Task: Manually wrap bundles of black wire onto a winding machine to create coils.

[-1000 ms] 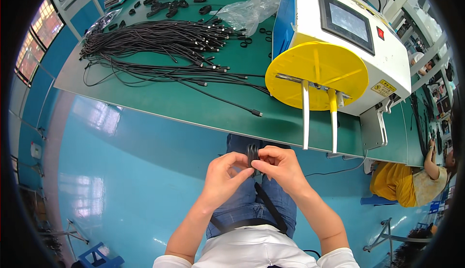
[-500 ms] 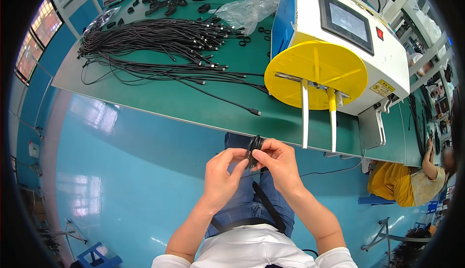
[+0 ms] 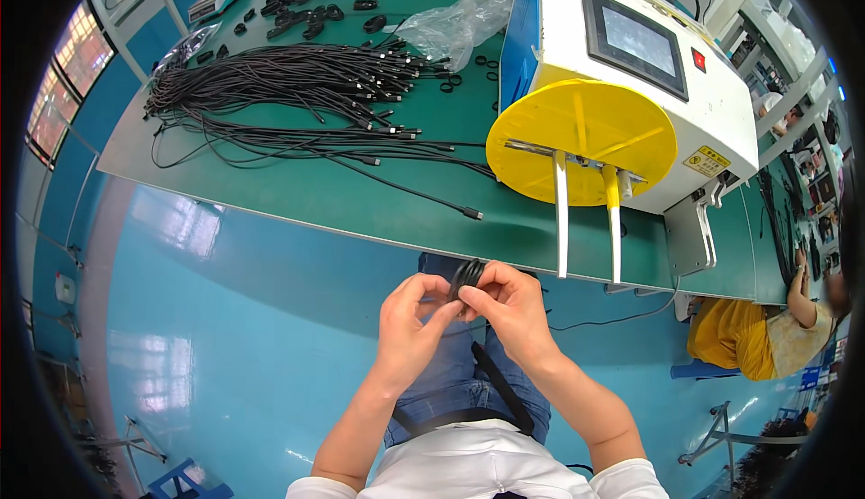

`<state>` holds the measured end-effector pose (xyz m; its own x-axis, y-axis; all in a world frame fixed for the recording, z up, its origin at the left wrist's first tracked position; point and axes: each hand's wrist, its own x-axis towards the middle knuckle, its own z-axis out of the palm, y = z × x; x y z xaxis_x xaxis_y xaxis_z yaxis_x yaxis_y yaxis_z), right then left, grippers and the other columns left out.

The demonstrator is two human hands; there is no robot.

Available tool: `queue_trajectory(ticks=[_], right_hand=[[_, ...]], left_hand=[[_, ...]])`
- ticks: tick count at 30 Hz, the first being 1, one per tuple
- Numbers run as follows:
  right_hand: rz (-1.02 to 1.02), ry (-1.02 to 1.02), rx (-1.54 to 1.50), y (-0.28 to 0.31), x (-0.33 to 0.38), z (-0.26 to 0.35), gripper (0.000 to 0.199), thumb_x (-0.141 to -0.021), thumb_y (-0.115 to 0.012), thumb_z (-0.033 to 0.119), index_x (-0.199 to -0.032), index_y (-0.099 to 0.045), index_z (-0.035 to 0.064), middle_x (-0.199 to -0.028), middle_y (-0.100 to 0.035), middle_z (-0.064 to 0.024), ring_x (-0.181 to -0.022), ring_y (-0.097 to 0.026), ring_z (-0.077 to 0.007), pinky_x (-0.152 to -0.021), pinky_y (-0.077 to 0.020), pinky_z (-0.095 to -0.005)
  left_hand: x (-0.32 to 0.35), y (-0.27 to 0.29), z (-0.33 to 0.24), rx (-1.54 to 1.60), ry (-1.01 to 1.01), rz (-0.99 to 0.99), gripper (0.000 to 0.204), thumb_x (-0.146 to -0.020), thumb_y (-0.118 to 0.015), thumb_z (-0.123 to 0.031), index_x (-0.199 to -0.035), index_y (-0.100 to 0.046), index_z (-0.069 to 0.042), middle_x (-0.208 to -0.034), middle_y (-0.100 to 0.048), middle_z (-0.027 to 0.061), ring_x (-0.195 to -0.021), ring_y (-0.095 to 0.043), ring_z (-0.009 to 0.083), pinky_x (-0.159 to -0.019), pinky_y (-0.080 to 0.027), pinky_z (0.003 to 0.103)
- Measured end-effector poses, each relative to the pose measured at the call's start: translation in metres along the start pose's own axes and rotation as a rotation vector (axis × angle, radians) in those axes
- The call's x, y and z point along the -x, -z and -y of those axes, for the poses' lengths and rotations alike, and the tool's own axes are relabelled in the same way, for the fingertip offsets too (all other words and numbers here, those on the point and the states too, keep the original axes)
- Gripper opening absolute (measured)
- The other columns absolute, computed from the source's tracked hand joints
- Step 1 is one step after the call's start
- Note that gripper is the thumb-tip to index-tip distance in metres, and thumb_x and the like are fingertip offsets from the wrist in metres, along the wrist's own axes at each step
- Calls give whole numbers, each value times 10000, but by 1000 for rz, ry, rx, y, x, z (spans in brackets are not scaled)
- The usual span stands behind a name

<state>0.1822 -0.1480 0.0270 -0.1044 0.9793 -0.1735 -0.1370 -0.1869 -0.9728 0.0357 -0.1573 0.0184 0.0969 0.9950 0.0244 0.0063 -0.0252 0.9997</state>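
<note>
Black coil (image 3: 466,277) tipped rightward, rounder-looking; left hand (image 3: 407,320), right hand (image 3: 517,315): grip clamped on it; loop-tidying, apparently; next calls for steady pinch.

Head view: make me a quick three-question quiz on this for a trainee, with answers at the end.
1. What do the left hand and right hand hold?
A: a cup
B: a black coil
C: a screwdriver

2. True or false: the red switch is to the right of the screen.

3. Fill in: the clear bag lies on a ____ table.

Key: 1 B; 2 true; 3 green.
</note>
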Motion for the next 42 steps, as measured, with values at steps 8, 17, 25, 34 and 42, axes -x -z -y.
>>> queue_trajectory(ticks=[8, 17, 25, 34, 42], right_hand=[[63, -117, -84, 2, 5, 9, 85, -828, -612, -3, -796, -534, -7, -728, -583, -51, -612, -583, -106, -585, -522, -245], [-57, -11, 156, -7, 7, -11, 86, -824, -586, -26, -782, -516, 2, -693, -561, -40, -588, -565, -78, -549, -528, -236], [-127, 16, 78, -6, 3, -21, 58, -839, -574, -5, -813, -522, -9, -724, -578, -46, -616, -566, -79, -555, -524, -241], [-163, 43, -165, -17, 1, -17, 93, -855, -562, 3, -940, -558, -36, -793, -606, -60, -637, -583, -109, -597, -544, -263], [-66, 64, -203, -15, 3, -13, 206, -849, -580, -3, -1046, -595, -59, -853, -612, -83, -700, -612, -135, -620, -559, -285]], left_hand=[[-5, 15, -5, 362, 151, 262, 144, -807, -612, 57, -924, -528, 42, -901, -523, 38, -826, -539, 95, -662, -510, 241], [-3, 15, -11, -511, -167, 207, 199, -738, -643, 65, -879, -511, 20, -816, -514, 86, -749, -573, 179, -665, -519, 285], [-5, 12, 0, -502, -265, 192, 245, -688, -645, 88, -881, -519, 6, -844, -544, 118, -742, -586, 240, -693, -506, 317], [-4, 5, -3, -582, -411, -4, 292, -720, -611, 89, -995, -562, 0, -881, -575, 131, -783, -598, 270, -682, -485, 352], [-1, 9, 1, 27, -12, -74, 324, -771, -625, 83, -1086, -577, 22, -938, -622, 114, -866, -615, 159, -768, -518, 278]])
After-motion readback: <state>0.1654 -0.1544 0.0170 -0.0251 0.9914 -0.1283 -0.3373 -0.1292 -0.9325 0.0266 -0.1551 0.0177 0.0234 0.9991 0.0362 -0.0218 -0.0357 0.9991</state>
